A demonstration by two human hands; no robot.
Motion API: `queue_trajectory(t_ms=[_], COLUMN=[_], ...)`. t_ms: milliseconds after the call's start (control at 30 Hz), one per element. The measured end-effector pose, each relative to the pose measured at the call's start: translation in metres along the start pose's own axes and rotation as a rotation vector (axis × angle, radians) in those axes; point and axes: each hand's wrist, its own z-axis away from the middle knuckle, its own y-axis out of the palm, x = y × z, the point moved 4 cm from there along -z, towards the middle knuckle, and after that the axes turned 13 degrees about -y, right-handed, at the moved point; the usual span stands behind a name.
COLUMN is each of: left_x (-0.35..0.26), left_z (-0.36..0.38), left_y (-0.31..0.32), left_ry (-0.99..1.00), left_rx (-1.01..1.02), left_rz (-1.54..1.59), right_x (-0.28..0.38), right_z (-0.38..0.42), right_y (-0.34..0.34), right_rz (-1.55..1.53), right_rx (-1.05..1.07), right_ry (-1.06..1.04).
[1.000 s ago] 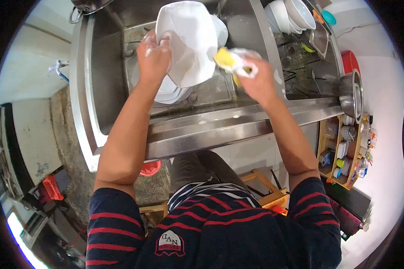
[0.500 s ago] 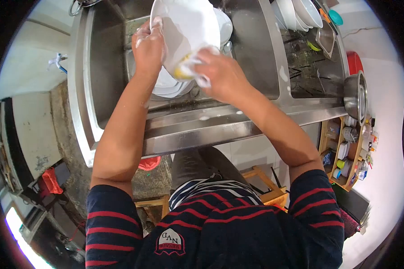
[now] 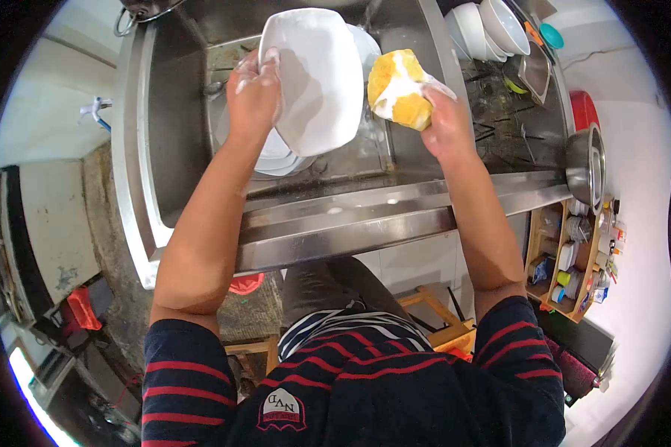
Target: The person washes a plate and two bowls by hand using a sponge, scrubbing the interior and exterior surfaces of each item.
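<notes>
My left hand (image 3: 255,93), with suds on its fingers, grips the left edge of a white squarish plate (image 3: 317,82) and keeps it tilted over the sink. To the right of the plate, my right hand (image 3: 449,123) is closed round a yellow sponge (image 3: 402,89) streaked with white foam. Sponge and plate are apart. Under the held plate lie more white dishes (image 3: 279,160) in the steel sink (image 3: 417,160), partly hidden by it and by my left arm.
White bowls (image 3: 503,26) lean together in the right-hand basin, near a metal tray (image 3: 535,74). A steel bowl (image 3: 585,167) sits at the counter's right end. Below it stands a wooden shelf (image 3: 566,261) with small goods. A dark pot (image 3: 147,7) is at the top left.
My right hand and the sponge have moved off the plate's lower edge, up and to the right. The plate has shifted slightly down and right, still in my left hand.
</notes>
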Motion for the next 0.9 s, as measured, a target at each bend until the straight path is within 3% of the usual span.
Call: queue_trajectory(t_ms=[67, 133, 167, 233, 400, 500, 567, 633, 700, 833, 900], left_x=[-0.008, -0.006, -0.001, 0.007, -0.004, 0.002, 0.000, 0.001, -0.001, 0.000, 0.003], left_z=[0.008, 0.008, 0.006, 0.003, 0.010, 0.008, 0.009, 0.009, 0.004, -0.010, -0.014], left_y=[0.001, 0.003, 0.009, 0.015, 0.018, 0.024, 0.023, 0.022, 0.013, -0.003, -0.006], left_ry=[-0.010, -0.019, -0.020, -0.017, 0.204, 0.205, 0.160, 0.112, 0.093, 0.026, 0.068], left_rx=[-0.020, -0.031, 0.026, 0.081, 0.120, 0.129, 0.161, 0.194, 0.142, -0.028, -0.088], left_rz=[-0.078, -0.154, -0.112, -0.070, -0.150, -0.244, -0.163, -0.086, 0.022, -0.003, -0.050], right_x=[0.000, 0.006, 0.006, 0.013, 0.006, 0.000, 0.006, 0.007, 0.004, -0.012, -0.018], right_z=[-0.001, -0.007, -0.009, -0.014, -0.018, -0.014, -0.007, -0.005, 0.002, 0.023, 0.040], right_y=[0.013, 0.030, 0.036, 0.054, 0.083, 0.090, 0.101, 0.108, 0.122, 0.123, 0.115], right_rz=[0.091, 0.567, 0.568, 0.873, 0.829, 0.895, 0.886, 0.876, 0.951, 1.043, 1.046], right_rx=[-0.049, 0.067, 0.064, 0.050, 0.078, 0.190, 0.280, 0.302, 0.488, 0.756, 0.790], right_ry=[-0.079, -0.382, -0.381, -0.630, -0.772, -0.812, -1.026, -0.999, -1.098, -1.005, -1.001])
